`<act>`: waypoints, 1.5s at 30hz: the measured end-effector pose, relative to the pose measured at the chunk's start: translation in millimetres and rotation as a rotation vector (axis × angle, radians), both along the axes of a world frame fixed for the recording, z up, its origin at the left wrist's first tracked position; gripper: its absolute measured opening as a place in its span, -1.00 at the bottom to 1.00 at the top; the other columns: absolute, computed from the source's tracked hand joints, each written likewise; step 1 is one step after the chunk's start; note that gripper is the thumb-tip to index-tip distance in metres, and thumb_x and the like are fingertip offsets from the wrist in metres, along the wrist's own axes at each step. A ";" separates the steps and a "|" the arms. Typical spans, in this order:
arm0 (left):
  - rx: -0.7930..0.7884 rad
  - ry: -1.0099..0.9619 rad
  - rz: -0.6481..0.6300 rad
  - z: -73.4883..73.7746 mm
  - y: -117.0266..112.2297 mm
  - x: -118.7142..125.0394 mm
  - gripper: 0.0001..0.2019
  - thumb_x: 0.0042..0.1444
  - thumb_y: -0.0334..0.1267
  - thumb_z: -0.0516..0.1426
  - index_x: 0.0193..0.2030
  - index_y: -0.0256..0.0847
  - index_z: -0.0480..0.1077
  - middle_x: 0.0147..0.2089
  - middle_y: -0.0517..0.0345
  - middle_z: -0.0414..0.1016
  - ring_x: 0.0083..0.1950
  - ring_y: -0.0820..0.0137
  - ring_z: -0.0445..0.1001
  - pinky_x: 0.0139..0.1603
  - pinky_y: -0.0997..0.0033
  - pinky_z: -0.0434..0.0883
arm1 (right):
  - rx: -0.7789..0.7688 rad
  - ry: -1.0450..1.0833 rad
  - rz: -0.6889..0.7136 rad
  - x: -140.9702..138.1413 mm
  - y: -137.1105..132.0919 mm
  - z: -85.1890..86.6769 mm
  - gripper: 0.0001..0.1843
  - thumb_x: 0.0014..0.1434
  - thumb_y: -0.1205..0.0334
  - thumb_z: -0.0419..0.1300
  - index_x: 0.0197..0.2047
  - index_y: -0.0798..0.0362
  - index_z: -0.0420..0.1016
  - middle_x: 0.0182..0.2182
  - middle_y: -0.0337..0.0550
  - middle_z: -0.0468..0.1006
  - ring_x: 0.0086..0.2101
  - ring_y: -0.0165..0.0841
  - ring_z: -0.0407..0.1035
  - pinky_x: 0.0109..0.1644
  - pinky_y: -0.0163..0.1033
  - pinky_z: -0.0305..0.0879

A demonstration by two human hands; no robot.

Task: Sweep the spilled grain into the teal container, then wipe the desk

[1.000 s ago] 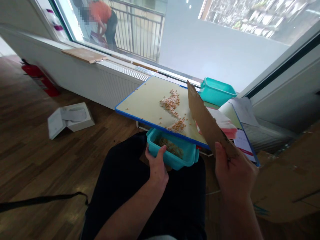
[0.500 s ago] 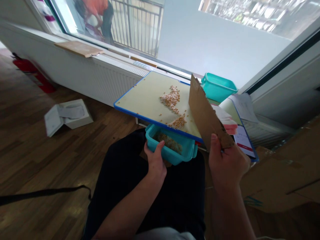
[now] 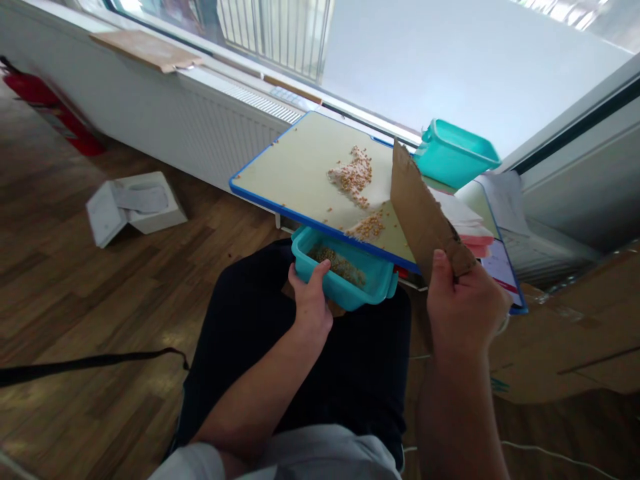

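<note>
- Our left grip (image 3: pixel 311 303) clasps the near rim of the tub (image 3: pixel 350 299), which sits on our lap under the worktop's (image 3: pixel 295 167) edge with grain inside.
- Our right grip (image 3: pixel 463 307) is clenched on the cardboard (image 3: pixel 420 213), which stands on edge on the worktop.
- Grains (image 3: pixel 356 177) lie just left of the cardboard.

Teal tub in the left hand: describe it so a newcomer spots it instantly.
Find the blue-edged board by the window. Under its near edge is the teal tub, gripped by the left hand. Unlike the second teal tub past the board's far right corner, it is hand-held and shows grains inside.
</note>
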State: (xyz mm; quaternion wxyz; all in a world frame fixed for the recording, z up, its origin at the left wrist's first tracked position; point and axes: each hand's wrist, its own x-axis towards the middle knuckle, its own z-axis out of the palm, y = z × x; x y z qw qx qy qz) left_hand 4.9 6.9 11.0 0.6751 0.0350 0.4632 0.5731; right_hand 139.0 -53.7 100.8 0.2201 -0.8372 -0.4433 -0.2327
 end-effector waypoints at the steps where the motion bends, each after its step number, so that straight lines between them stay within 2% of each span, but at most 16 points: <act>1: -0.001 -0.002 -0.011 -0.7 0.3 -0.5 -0.27 -0.08 -0.29 0.33 0.21 0.00 0.12 0.10 0.07 0.41 0.04 0.27 0.47 0.06 0.16 0.44 | 0.000 0.001 -0.004 -0.7 0.3 1.0 -0.55 0.24 0.01 0.03 -0.09 0.15 0.58 -0.46 0.06 0.55 -0.41 -0.20 0.44 -0.37 -0.25 0.15; 12: 0.021 -0.003 0.012 -8.0 8.4 -3.1 -0.26 -0.08 -0.26 0.34 0.22 0.05 0.10 0.10 0.04 0.40 -0.02 0.26 0.48 -0.12 0.20 0.50 | 0.021 -0.071 0.038 -10.0 3.4 1.5 -0.62 0.23 0.08 0.07 -0.18 0.15 0.63 -0.54 -0.02 0.55 -0.53 -0.35 0.38 -0.45 -0.33 0.07; 18: -0.008 0.026 -0.001 -8.3 12.9 -4.8 -0.26 -0.07 -0.24 0.34 0.23 0.08 0.10 0.12 0.05 0.38 -0.03 0.27 0.48 -0.11 0.19 0.49 | 0.028 -0.109 0.063 -15.7 6.3 6.3 -0.64 0.22 0.11 0.08 -0.25 0.17 0.63 -0.60 -0.05 0.51 -0.57 -0.38 0.33 -0.48 -0.33 0.02; 24: 0.007 0.011 0.031 -5.6 13.7 -4.4 -0.28 -0.03 -0.30 0.32 0.23 0.03 0.09 0.08 0.07 0.41 -0.05 0.33 0.49 -0.05 0.23 0.47 | 0.011 -0.133 0.090 -25.6 10.8 7.6 -0.66 0.23 0.14 0.08 -0.21 0.15 0.63 -0.57 -0.04 0.53 -0.55 -0.38 0.36 -0.48 -0.35 0.05; 29: -0.021 0.006 0.019 -7.6 13.9 -3.5 -0.28 -0.02 -0.28 0.32 0.24 0.06 0.08 0.12 0.08 0.39 -0.03 0.34 0.48 -0.02 0.24 0.46 | 0.045 -0.167 0.099 -35.0 15.5 9.1 -0.68 0.23 0.18 0.10 -0.18 0.17 0.63 -0.57 -0.04 0.54 -0.55 -0.38 0.38 -0.47 -0.34 0.07; 36: -0.016 -0.029 0.029 -7.8 15.4 -7.1 -0.33 -0.01 -0.29 0.30 0.21 0.05 0.12 0.14 0.06 0.38 -0.01 0.33 0.48 -0.03 0.27 0.47 | 0.035 -0.149 0.107 -43.8 20.0 14.3 -0.70 0.22 0.14 0.12 -0.31 0.11 0.63 -0.65 -0.14 0.47 -0.63 -0.41 0.30 -0.51 -0.33 0.04; 41: -0.027 -0.054 0.030 -5.8 16.9 -11.2 -0.27 0.00 -0.30 0.30 0.26 0.09 0.06 0.13 0.04 0.39 -0.03 0.31 0.50 -0.07 0.25 0.50 | 0.017 -0.131 0.090 -51.4 23.2 18.5 -0.59 0.22 0.08 0.11 -0.57 0.09 0.52 -0.68 -0.14 0.42 -0.65 -0.42 0.25 -0.53 -0.31 0.02; 45: -0.004 -0.058 0.040 -5.1 17.8 -12.2 -0.24 0.00 -0.31 0.30 0.28 0.08 0.04 0.11 0.05 0.41 -0.04 0.32 0.51 -0.05 0.26 0.49 | 0.043 -0.104 0.135 -58.6 24.8 19.4 -0.65 0.22 0.10 0.12 -0.46 0.09 0.58 -0.68 -0.15 0.43 -0.64 -0.41 0.28 -0.53 -0.31 0.03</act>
